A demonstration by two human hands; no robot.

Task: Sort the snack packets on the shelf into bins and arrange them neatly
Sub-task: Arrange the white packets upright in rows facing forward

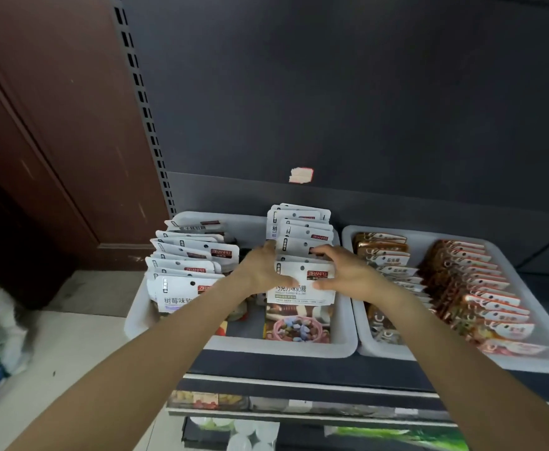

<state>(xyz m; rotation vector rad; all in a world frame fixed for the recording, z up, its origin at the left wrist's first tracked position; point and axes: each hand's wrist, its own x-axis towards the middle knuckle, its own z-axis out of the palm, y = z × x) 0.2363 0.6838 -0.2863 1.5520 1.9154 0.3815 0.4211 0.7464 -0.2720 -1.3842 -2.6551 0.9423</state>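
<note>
Head view: both hands in the left bin [348,340], working its right-hand row of white packets [302,249]. Left hand [260,271] flat against the row's left side, fingers nearly straight, pressing rather than clasping. Right hand [344,275] curled over the row's right side, thumb on the face of the front packet [302,288], pinching it. Second row of packets [188,262] along the bin's left wall, leaning unevenly. Right of this bin, touching it, another bin [527,362] with two rows of brown packets [462,281]. Likely risks: squeezing the upright row too hard could buckle it forward over the front rim; letting go on one side could fan the packets into the bare gap between the two rows. Room: that gap inside the bin, open space above up to the dark back panel [331,109], little slack toward the neighbouring bin. Both bins close to the shelf [266,382] edge, so a forward tug could tip packets off.
</note>
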